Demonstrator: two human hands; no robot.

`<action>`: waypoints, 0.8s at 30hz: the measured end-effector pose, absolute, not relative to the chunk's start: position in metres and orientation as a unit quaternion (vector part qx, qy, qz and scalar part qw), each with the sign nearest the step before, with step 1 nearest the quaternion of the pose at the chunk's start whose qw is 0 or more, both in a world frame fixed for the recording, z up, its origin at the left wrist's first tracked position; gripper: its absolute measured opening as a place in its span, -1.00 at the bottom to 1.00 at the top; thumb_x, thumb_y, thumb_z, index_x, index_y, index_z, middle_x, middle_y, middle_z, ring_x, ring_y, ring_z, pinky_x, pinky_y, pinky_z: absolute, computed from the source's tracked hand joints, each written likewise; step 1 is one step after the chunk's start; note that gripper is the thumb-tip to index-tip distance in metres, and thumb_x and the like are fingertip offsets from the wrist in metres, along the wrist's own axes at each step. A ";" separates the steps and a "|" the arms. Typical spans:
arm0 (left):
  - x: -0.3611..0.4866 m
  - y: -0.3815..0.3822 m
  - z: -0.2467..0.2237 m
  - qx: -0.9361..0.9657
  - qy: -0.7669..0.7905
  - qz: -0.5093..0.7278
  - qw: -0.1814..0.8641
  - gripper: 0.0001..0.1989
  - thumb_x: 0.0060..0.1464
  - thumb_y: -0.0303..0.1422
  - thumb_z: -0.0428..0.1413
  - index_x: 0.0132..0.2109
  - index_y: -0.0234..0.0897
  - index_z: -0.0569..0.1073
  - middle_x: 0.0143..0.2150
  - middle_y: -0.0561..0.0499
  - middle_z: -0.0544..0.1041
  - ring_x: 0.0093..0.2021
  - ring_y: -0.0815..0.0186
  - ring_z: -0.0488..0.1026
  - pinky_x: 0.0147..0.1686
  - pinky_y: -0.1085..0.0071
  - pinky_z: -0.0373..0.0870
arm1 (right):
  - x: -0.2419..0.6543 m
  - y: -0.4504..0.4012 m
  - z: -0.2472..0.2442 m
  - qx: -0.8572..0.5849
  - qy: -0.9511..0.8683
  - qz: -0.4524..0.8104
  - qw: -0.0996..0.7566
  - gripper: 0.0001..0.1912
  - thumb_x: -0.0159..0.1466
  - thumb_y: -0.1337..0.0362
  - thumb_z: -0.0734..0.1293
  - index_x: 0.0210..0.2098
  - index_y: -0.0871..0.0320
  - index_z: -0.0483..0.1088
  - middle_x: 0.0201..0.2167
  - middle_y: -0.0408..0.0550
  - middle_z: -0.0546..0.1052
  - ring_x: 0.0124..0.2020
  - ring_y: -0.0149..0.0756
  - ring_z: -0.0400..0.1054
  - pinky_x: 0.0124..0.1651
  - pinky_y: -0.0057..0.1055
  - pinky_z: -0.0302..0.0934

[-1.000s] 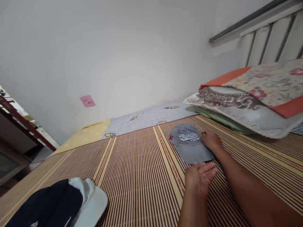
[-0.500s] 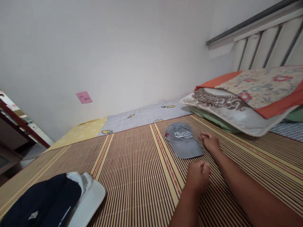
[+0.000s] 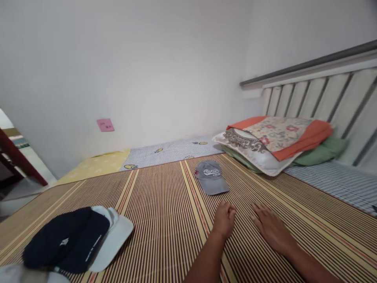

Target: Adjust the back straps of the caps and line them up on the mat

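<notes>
On striped mat (image 3: 165,220), grey cap (image 3: 209,177) just beyond left hand (image 3: 224,219), fingers curled in, right hand (image 3: 272,228) fingers extended, no hold visible in either, white cap (image 3: 113,245) part-hidden by navy cap (image 3: 64,239), pale item (image 3: 11,274) cut off bottom left.

Left of the grey cloth cap (image 3: 211,180), a navy fabric cap (image 3: 64,241) partly hides a white brimmed cap (image 3: 116,237); a rectangular pink paper note (image 3: 105,125) bears illegibly small writing.

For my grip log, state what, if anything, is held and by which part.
Nothing visible is held: the left hand is curled short of the gray cap, and the right hand is open.
</notes>
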State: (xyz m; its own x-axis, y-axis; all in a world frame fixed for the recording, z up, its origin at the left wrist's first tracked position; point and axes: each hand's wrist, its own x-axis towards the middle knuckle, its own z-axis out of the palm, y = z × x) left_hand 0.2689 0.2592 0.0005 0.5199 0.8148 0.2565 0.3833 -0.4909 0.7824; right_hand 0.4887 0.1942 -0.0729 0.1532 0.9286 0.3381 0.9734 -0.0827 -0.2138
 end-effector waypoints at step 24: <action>0.125 0.065 -0.009 0.901 0.357 0.047 0.243 -0.31 0.38 0.04 -0.16 0.53 -0.03 -0.06 0.57 -0.08 -0.19 0.55 -0.03 -0.21 0.47 -0.21 -0.16 | 0.452 0.102 -0.081 -0.764 -0.610 -0.107 0.182 -0.19 0.30 -0.03 0.02 0.31 0.38 0.35 0.38 0.26 0.33 0.43 0.16 0.15 0.42 0.16 0.01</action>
